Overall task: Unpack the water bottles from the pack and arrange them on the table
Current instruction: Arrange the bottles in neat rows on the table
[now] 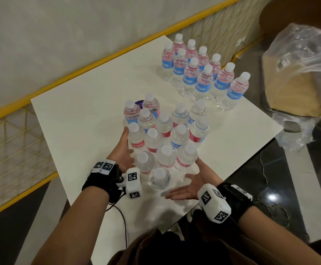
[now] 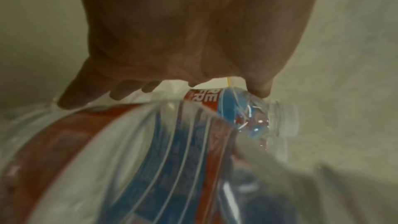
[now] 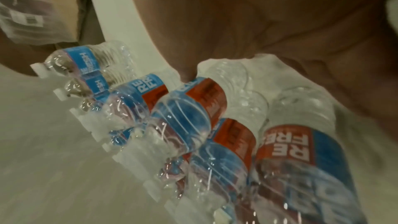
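Several small water bottles with white caps and red-and-blue labels stand in a loose near cluster [image 1: 165,134] on the white table [image 1: 79,121]. A second group of bottles [image 1: 203,73] stands in tidy rows at the far right corner. My left hand [image 1: 126,150] lies flat against the cluster's left side, fingers straight and touching the bottles [image 2: 215,108]. My right hand [image 1: 186,188] is open, palm turned toward the cluster's near right side, and grips nothing. In the right wrist view the palm [image 3: 280,23] sits close to the nearest bottles [image 3: 290,151].
The crumpled clear plastic wrap [image 1: 304,60] lies off the table's right side over a tan box. A yellow mesh railing [image 1: 79,71] runs along the table's far left edge. A black cable [image 1: 124,222] hangs at the near edge. Bare tabletop lies left of the cluster.
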`<state>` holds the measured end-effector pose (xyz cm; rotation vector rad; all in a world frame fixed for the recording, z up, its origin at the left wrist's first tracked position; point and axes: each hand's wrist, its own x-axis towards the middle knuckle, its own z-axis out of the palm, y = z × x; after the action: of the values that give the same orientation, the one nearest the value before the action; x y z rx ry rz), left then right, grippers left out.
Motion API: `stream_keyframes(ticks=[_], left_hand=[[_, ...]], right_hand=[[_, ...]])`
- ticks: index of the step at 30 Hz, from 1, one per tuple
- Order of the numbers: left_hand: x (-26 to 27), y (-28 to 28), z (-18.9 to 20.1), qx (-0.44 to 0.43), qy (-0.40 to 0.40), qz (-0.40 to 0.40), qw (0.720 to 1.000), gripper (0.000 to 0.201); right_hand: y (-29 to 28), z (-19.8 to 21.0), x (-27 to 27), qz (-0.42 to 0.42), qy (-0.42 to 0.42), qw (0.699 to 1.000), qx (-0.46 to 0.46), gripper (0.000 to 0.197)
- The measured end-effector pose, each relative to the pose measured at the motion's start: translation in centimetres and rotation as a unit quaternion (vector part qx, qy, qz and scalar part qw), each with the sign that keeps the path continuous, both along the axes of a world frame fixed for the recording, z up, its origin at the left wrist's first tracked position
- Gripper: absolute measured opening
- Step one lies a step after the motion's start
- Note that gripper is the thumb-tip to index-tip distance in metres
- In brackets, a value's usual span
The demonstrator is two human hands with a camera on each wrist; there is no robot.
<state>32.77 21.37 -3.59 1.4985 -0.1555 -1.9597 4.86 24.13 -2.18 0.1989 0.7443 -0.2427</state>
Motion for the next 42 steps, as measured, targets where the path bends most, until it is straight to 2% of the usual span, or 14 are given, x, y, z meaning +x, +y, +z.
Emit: stream_keyframes(ticks=[3,9,15,19,23,27,29,31,33,34,36,38,40,42], left_hand=[[-1.3,0.1,2.5,-0.032,0.029,0.002,0.999,0.096],[-2.2,0.5,3.6,-0.075,0.132,-0.011,0.988,0.091],[-3.2,-0.1,5.2,-0.080,0.189,-0.028,0.978,0.084],[-2.9,-0.6,5.4,-0.092,0.147,0.013,0.985,0.073],[-1.9,-1.3,4.9,-0.083,0.143,0.018,0.986,0.080],[-1.1,-2.0,4.1,-0.097,0.073,0.062,0.991,0.071],[-0.6,-2.2,3.2,-0.089,0.017,0.091,0.992,0.069],[-0.2,-2.0,2.2,-0.064,-0.027,0.132,0.989,0.077],[0.8,-1.6,-0.8,-0.025,-0.030,0.177,0.983,0.100],[0.8,-1.1,-1.5,-0.007,-0.029,0.202,0.979,0.101],[0.1,-0.3,-1.6,-0.007,-0.041,0.242,0.969,0.077],[-0.6,0.4,-2.0,-0.053,-0.130,0.223,0.965,0.054],[-1.1,1.0,-2.8,-0.111,-0.216,0.162,0.956,0.059],[-1.3,1.7,-3.7,-0.182,-0.271,0.118,0.938,0.061]], right_hand=[[0.2,-0.6,1.1,-0.048,-0.088,0.994,-0.041,0.088],[-0.4,-0.8,2.2,-0.082,-0.110,0.990,-0.032,0.088],[-1.9,-0.3,3.4,-0.079,-0.129,0.988,-0.034,0.093],[-3.0,-0.4,4.3,-0.077,-0.122,0.987,-0.075,0.093],[-4.2,-0.4,5.2,-0.059,-0.126,0.981,-0.133,0.090],[-5.8,-1.1,6.1,-0.068,-0.124,0.982,-0.124,0.090],[-6.1,-1.3,6.4,-0.072,-0.093,0.984,-0.131,0.091],[-6.1,-1.2,6.5,-0.084,-0.087,0.984,-0.134,0.087],[-5.9,-1.0,6.3,-0.092,-0.029,0.991,-0.093,0.085],[-5.8,-1.2,5.9,-0.090,0.023,0.993,-0.074,0.083],[-5.7,-1.3,4.3,-0.071,0.117,0.989,-0.056,0.071],[-5.7,-1.7,2.2,-0.055,0.202,0.973,-0.096,0.059],[-5.7,-2.5,-0.2,-0.042,0.309,0.935,-0.168,0.063],[-5.9,-3.4,-1.9,-0.044,0.415,0.864,-0.281,0.083]])
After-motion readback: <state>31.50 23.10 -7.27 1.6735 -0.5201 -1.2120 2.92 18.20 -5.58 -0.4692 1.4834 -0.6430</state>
